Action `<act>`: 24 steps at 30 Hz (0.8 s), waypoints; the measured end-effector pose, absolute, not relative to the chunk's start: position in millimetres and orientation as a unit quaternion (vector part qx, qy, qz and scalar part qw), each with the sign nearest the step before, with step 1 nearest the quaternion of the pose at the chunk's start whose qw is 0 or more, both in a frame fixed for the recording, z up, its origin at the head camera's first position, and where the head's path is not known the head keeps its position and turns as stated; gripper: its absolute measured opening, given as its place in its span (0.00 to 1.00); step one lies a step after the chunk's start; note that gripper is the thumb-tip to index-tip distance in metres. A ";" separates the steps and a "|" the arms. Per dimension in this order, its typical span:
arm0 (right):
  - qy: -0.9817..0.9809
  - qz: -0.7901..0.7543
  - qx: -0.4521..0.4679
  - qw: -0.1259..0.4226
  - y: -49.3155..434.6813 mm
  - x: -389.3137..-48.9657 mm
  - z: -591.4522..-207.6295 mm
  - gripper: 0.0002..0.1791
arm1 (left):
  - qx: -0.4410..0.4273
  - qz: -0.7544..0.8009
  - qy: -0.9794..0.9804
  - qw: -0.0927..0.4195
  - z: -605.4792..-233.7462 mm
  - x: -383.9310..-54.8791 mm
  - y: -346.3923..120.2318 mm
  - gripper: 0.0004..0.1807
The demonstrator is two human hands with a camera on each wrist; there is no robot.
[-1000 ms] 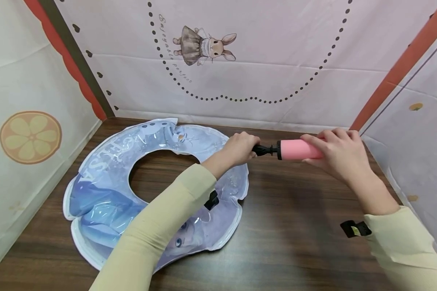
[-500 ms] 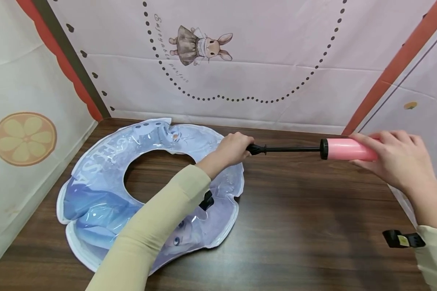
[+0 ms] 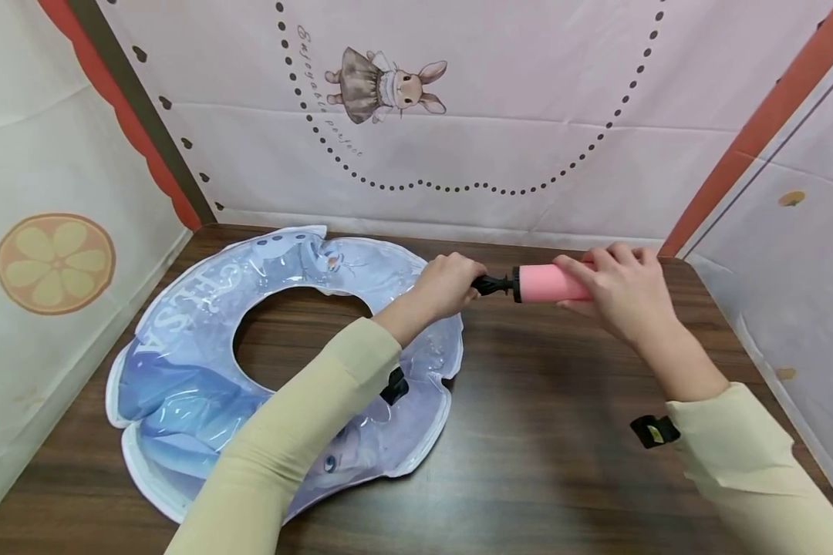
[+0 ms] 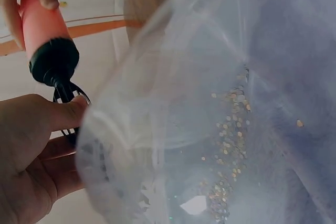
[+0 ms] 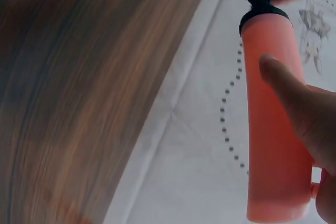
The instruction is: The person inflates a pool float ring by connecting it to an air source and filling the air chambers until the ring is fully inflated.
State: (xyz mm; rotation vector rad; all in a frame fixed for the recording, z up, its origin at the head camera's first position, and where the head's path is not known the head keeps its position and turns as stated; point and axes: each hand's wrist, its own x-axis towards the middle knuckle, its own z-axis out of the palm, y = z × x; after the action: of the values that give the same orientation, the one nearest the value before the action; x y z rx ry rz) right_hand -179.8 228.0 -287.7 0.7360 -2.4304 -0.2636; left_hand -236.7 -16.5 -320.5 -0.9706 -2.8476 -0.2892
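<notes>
A pink hand air pump lies level above the table in the head view, its black rod pushed in. My right hand grips the pink barrel, with the thumb along its side in the right wrist view. At the pump's other end, my left hand holds the black end piece beside the swim ring. The clear and blue-purple swim ring, partly filled and wrinkled, lies under my left forearm. Gold confetti shows inside it in the left wrist view.
The dark wooden table is boxed in by printed cloth walls, with a rabbit picture on the back one. Black straps hang at both sleeves. An orange slice print marks the left wall.
My right hand first pulled the pink barrel out to the right, baring the long black rod, then pushed it back left toward my left hand. The left hand stayed nearly still.
</notes>
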 end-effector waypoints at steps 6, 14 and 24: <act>-0.911 -0.091 0.272 0.297 222.1 -180.8 -296.5 0.33 | -0.319 -0.108 -0.940 0.057 -321.9 -235.6 -16.4 0.06; -0.910 -0.059 0.310 0.268 205.7 -180.5 -292.5 0.38 | -0.315 -0.116 -0.941 0.049 -322.9 -239.1 -19.5 0.07; -0.894 -0.071 0.348 0.272 167.5 -200.0 -300.5 0.26 | -0.314 -0.116 -0.942 0.036 -318.7 -238.5 -18.7 0.08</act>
State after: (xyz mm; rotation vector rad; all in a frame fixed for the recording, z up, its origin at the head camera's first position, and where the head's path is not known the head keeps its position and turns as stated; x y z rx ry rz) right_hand -200.0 167.5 -300.5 0.9375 -2.4078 -0.1901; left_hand -238.5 -18.7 -318.7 -0.9630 -2.8927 -0.3557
